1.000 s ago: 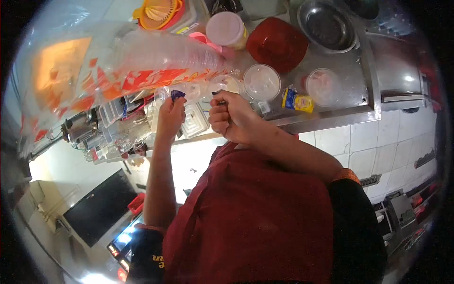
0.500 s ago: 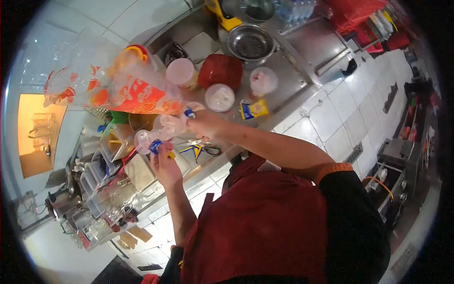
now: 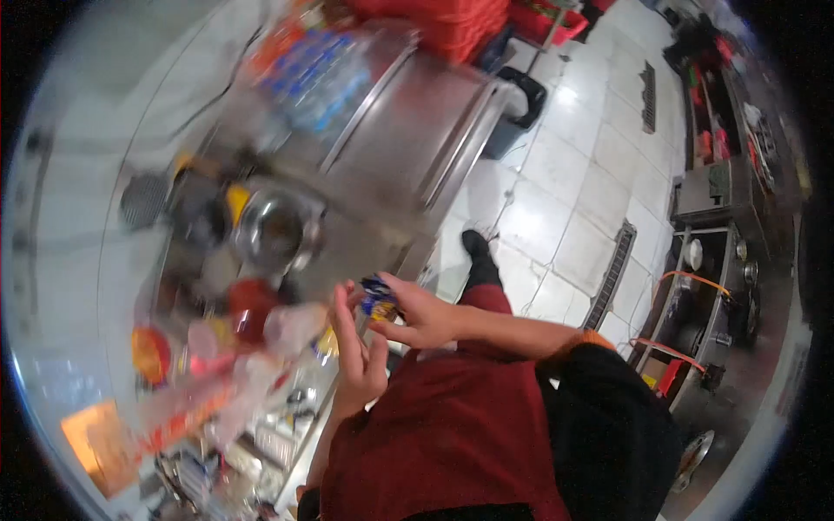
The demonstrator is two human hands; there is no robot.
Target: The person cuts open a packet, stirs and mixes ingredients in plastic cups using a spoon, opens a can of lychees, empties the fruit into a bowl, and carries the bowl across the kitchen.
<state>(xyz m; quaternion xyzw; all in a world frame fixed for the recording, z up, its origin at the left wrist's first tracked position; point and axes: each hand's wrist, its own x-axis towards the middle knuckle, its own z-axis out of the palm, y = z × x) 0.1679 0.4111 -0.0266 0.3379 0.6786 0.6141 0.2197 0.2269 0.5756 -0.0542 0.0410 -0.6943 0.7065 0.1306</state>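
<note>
A crumpled blue-and-yellow packet (image 3: 379, 296) is held in my right hand (image 3: 421, 314), with the fingers closed around its lower right side. Right beside it is my left hand (image 3: 360, 365), fingers stretched upward and thumb apart; whether its fingertips touch the packet I cannot tell. Both hands are in front of the dark red apron (image 3: 443, 434), near the counter's edge. Another blue-and-yellow packet (image 3: 326, 345) lies on the counter behind my left hand, blurred.
On the steel counter (image 3: 382, 113) stand a metal bowl (image 3: 276, 230), a red container (image 3: 252, 304) and blurred plastic cups (image 3: 295, 330). Bottled water (image 3: 317, 74) sits at the far end. A black-lined bin (image 3: 521, 95) is beyond the counter's corner. Cooking equipment (image 3: 695, 313) lines the right.
The view has swung toward the far end of the counter and the floor. My hands have left the cups and come together by the counter edge, the packet now in my right hand.
</note>
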